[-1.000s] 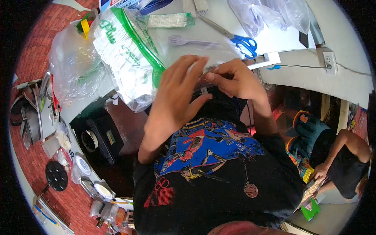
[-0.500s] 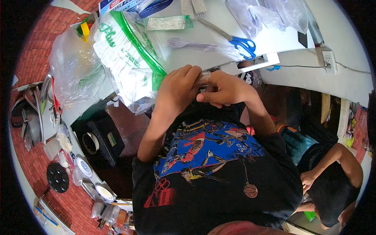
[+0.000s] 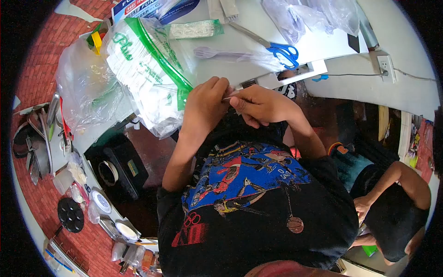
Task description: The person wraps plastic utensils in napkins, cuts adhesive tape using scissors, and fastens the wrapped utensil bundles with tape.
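Note:
My left hand point(image 3: 206, 105) and my right hand point(image 3: 265, 106) meet in front of my chest, at the table's near edge. Both are closed, with thumbs and fingers pinched around a small piece of clear plastic point(image 3: 228, 98); most of it is hidden by the fingers. Left of my left hand lies a pack of table napkins point(image 3: 143, 64) in a clear bag with a green band. Beyond my hands are a pale purple plastic fork point(image 3: 207, 53) in a clear sleeve, blue-handled scissors point(image 3: 284, 55) and a wrapped white packet point(image 3: 196, 30) with a green edge.
Crumpled clear bags point(image 3: 318, 21) and a dark phone-like object point(image 3: 353, 44) lie at the far right of the white table. A large clear bag point(image 3: 85, 85) sits at left. Another person point(image 3: 392, 203) works at lower right. A wall outlet point(image 3: 386, 67) has a cable.
My fingers have closed closer together, and less of the clear plastic shows between them. My right hand has shifted slightly left. The view has moved a little.

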A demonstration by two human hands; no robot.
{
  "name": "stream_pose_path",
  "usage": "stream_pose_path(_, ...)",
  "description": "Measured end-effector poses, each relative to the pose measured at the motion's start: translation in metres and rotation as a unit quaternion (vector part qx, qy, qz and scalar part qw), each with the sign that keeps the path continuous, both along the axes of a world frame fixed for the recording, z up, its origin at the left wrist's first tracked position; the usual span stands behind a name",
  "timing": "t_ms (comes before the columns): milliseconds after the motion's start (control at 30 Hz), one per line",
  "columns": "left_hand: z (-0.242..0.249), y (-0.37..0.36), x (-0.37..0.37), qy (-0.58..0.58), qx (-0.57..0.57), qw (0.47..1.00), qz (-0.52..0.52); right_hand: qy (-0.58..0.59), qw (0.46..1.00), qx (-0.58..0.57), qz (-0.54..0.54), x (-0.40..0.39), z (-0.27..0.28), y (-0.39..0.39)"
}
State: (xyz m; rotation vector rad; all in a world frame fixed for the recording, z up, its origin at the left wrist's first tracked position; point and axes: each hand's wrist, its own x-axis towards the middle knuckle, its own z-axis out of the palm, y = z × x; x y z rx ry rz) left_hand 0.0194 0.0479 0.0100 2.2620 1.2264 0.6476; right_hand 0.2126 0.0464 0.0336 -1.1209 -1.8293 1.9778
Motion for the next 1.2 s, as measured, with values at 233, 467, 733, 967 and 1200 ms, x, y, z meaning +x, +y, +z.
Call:
stream_pose_path(233,0.004,0.003,-0.002,0.004,0.009,1.0,-0.001,-0.044,0.999,0.018,-0.018,0.004,0.002,0.0)
stream_pose_path(467,-0.007,-0.01,0.011,-0.004,0.044,0.998,0.043,0.009,0.997,-0.021,-0.075,-0.007,-0.007,-0.005)
stream_pose_path(733,-0.014,-0.01,-0.003,-0.029,0.014,0.998,0.059,0.017,0.997,-0.009,-0.076,-0.005,-0.01,-0.004)
stream_pose_path(967,-0.008,-0.004,-0.011,-0.008,0.01,0.997,0.073,0.038,0.994,0.013,-0.106,0.004,-0.011,0.001)
stream_pose_path(1200,-0.003,-0.004,-0.023,-0.008,0.014,0.995,0.099,0.089,0.986,0.063,-0.129,0.013,-0.017,0.012)
